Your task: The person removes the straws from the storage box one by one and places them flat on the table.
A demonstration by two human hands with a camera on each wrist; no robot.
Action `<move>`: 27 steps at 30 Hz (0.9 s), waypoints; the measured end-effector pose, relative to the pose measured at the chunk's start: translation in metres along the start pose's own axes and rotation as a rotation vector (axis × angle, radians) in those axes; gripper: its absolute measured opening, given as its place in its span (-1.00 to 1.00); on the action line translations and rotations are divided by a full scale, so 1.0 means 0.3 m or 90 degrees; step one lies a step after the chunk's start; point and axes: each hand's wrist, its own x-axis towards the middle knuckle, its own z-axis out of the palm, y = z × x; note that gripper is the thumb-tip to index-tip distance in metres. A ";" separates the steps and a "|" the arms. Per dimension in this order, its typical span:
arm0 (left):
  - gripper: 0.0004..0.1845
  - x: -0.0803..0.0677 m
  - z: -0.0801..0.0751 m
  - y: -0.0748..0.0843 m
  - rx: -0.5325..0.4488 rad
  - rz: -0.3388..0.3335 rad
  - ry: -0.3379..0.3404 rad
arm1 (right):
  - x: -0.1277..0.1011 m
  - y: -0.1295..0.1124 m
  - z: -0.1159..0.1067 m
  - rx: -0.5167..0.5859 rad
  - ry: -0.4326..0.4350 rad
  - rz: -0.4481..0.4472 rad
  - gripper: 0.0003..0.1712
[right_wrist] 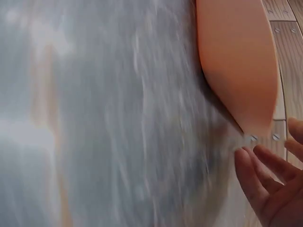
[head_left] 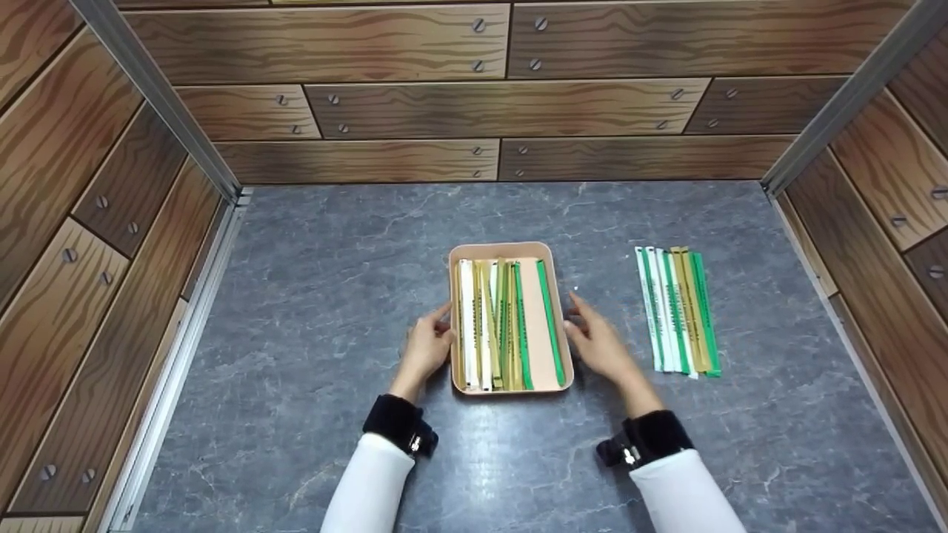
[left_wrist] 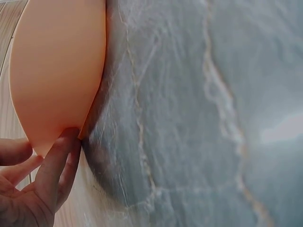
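A shallow peach-coloured tray lies on the grey marbled tabletop between both hands. Inside it, long slim printed stick packets in white, gold and green lie side by side, mostly towards the left. One green packet lies apart along the right wall. My left hand is at the tray's left side, and in the left wrist view its fingertips touch the outer wall. On the other side, my right hand holds nothing; its fingers are spread loosely just beside the tray's right wall.
To the right, a row of several similar packets in white, gold and green lies on the tabletop. Wood-patterned panels enclose the back and both sides, with metal rails along the edges.
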 end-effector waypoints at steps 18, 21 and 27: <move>-0.40 -0.001 0.011 0.027 0.042 0.023 0.007 | 0.065 0.019 0.058 0.092 -0.015 0.077 -0.41; -0.36 -0.004 0.013 0.039 0.046 0.007 0.001 | 0.067 0.025 0.053 0.112 -0.023 0.085 -0.41; -0.41 -0.013 0.020 0.077 0.131 0.032 0.049 | 0.066 0.022 0.058 0.111 -0.037 0.092 -0.39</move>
